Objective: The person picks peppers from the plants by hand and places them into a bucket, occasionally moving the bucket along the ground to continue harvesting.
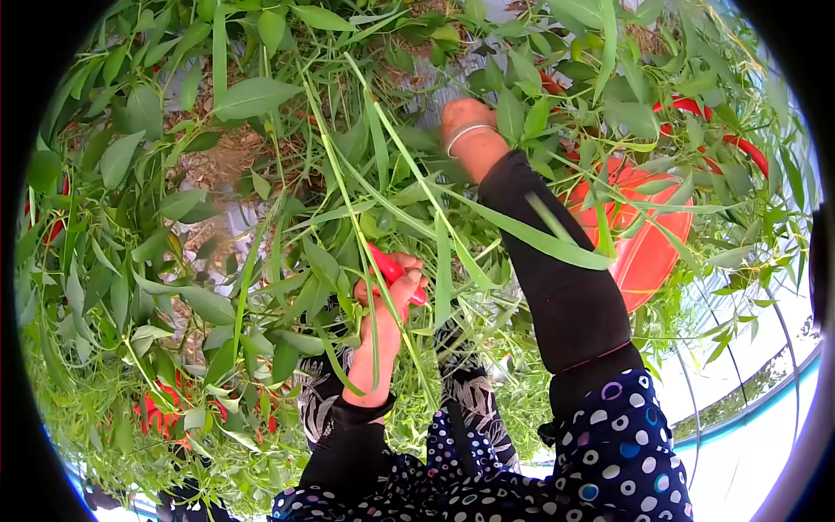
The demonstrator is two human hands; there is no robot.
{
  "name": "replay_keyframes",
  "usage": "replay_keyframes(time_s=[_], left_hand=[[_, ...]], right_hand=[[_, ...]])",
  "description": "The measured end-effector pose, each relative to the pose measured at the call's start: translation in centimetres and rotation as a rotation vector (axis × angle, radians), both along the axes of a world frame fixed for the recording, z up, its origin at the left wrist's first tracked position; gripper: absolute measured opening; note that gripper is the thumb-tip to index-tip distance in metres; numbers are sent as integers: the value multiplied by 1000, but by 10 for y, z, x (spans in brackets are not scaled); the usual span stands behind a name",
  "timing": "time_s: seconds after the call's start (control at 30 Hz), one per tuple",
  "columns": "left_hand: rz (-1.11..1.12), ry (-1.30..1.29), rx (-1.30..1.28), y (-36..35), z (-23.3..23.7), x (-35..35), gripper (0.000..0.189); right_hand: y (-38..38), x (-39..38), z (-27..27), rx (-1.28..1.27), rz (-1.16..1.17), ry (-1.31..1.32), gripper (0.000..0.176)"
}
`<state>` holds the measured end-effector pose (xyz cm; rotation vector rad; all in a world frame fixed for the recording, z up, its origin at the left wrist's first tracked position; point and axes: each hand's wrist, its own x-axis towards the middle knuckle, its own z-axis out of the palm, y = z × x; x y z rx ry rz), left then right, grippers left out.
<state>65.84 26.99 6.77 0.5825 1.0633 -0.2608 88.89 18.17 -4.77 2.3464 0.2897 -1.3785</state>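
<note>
My left hand (pixel 389 300) is closed around red chili peppers (pixel 387 265), held among green leaves and long stems at the centre of the view. My right hand (pixel 463 117) reaches further into the pepper plant (pixel 252 96), with a thin bangle on the wrist. Leaves hide its fingers, so I cannot tell what it touches. Both arms wear black sleeves under a dotted dark-blue garment.
A red bucket (pixel 648 248) with a red handle (pixel 748 148) sits to the right behind my right arm. More red peppers (pixel 156 416) hang at lower left. Bare soil (pixel 222 161) shows between the leaves. Dense foliage surrounds both hands.
</note>
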Motion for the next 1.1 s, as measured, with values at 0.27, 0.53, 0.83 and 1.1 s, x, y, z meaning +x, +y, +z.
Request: replay_keyframes(time_s=[0.27, 0.53, 0.83, 1.1], left_hand=[[9, 19, -53, 4, 11, 11, 19], [56, -110, -120, 5, -5, -2, 20], [43, -20, -14, -1, 3, 10, 18], [75, -1, -81, 1, -2, 10, 29]], right_hand=[[-48, -27, 8, 179, -341, -223, 28], [-70, -54, 28, 436, -493, -335, 28], [-80, -67, 48, 367, -206, -152, 48], [-82, -84, 63, 617, -59, -336, 34]])
